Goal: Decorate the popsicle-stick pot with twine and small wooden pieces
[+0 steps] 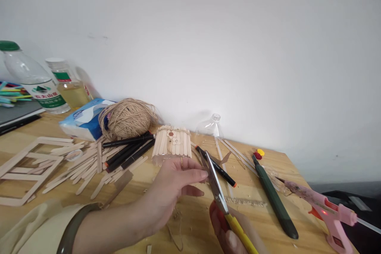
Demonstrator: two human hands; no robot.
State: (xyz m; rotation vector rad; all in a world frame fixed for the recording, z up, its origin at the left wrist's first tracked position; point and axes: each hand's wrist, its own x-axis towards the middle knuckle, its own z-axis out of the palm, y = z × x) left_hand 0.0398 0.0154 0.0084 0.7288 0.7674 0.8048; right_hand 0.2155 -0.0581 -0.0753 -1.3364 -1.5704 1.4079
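My left hand pinches a small brown piece near the middle of the wooden table. Most of that piece is hidden by my fingers and the blades. My right hand is wrapped round the yellow handle of the scissors, whose metal blades point up beside my left fingertips. Just behind my left hand stands a small holder covered in craft sticks, with twine round its top. A black marker with orange ends lies behind the scissor blades.
Loose craft sticks, black markers, a twine ball, a tissue pack and bottles occupy the left. At right lie a dark green tool and a pink glue gun. A clear bottle top stands by the wall.
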